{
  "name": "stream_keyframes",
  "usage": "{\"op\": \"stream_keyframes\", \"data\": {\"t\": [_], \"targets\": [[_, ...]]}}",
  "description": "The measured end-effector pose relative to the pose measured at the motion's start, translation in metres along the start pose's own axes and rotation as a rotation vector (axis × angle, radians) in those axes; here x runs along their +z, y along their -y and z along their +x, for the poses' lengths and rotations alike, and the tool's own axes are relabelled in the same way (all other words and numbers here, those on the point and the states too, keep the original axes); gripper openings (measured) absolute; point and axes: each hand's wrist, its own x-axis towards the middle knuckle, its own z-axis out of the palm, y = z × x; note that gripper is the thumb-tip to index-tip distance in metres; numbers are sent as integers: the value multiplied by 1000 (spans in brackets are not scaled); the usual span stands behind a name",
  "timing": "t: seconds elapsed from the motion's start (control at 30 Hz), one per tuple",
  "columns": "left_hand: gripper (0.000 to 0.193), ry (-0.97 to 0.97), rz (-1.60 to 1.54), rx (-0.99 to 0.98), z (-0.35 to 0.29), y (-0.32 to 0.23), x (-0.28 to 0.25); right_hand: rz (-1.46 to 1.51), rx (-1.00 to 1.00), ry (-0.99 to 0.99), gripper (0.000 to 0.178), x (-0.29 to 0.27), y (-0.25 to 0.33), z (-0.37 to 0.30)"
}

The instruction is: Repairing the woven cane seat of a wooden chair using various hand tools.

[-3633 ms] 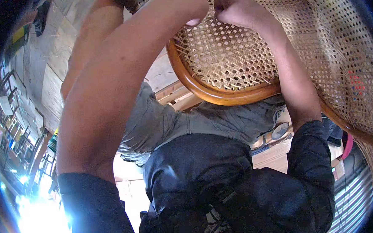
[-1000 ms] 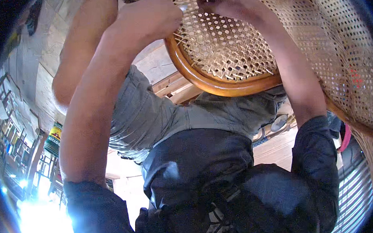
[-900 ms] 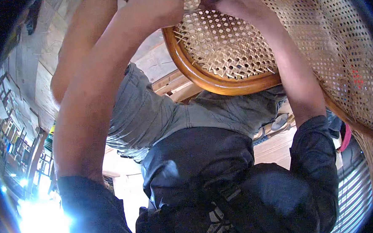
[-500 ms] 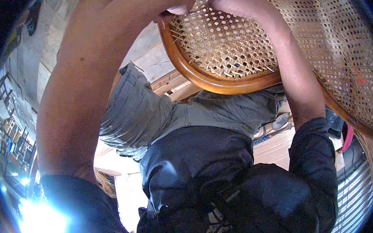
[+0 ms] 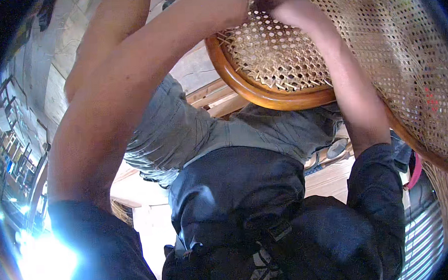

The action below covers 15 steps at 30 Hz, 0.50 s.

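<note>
A woven cane panel [image 5: 280, 61] with open holes fills a curved, varnished wooden frame [image 5: 252, 95] that lies over my lap. Loose cane ends stick up along the frame's inner edge. Over the far part of the panel, at the upper edge of the view, my left hand [image 5: 231, 9] is curled with its fingers mostly hidden. Close beside it my right hand [image 5: 285, 6] is bent inward, its fingers bunched in dark shadow against the weave. Whatever the two hands pinch between them is too small and blurred to make out.
More cane webbing [image 5: 401, 44] spreads to the right, bordered below by a wooden rail [image 5: 422, 152]. A bundle of long cane strands [image 5: 442, 194] hangs at the far right. Wooden slats [image 5: 217, 100] show beyond my left thigh. Bright light glares at lower left.
My left forearm and hand have shifted right, closer to my right hand. The frame's left side sits slightly further right in view. My right hand stays over the panel.
</note>
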Motion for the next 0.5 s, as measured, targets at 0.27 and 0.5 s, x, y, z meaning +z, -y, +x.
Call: {"op": "stream_keyframes", "data": {"t": [0.27, 0.5], "targets": [[23, -240, 57, 162, -23, 24, 5, 73, 131, -43, 18, -11, 31, -3], [28, 86, 142, -148, -44, 18, -38, -137, -696, -96, 17, 18, 6, 14]]}}
